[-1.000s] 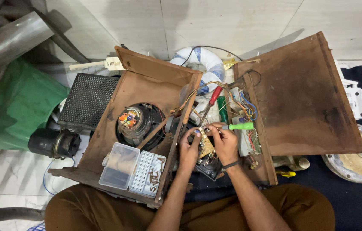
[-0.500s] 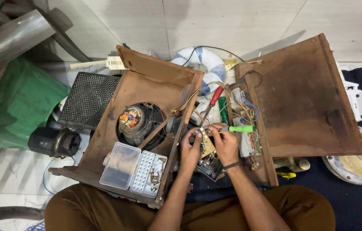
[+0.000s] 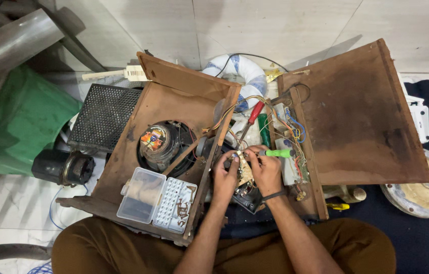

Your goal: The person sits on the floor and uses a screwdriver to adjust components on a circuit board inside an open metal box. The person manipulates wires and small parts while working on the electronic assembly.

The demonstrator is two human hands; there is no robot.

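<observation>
Your right hand (image 3: 266, 171) grips a green-handled screwdriver (image 3: 277, 152); your left hand (image 3: 225, 175) pinches a small circuit board (image 3: 245, 169) between the wooden cabinet halves (image 3: 174, 101). The board looks light and fragile: hold its edges.

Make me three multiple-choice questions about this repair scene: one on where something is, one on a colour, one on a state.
1. Where does the clear plastic parts box lie?
A. inside the open wooden cabinet
B. on the green sheet
C. on the dark mat

2. What colour is the screwdriver handle at the right hand?
A. red
B. bright green
C. yellow

3. How is the parts box's lid?
A. shut
B. missing
C. open

Answers: 1 A, it rests on the cabinet's panel below the speaker. 2 B, green sticks out from the fingers. 3 C, both halves lie flat.
</observation>
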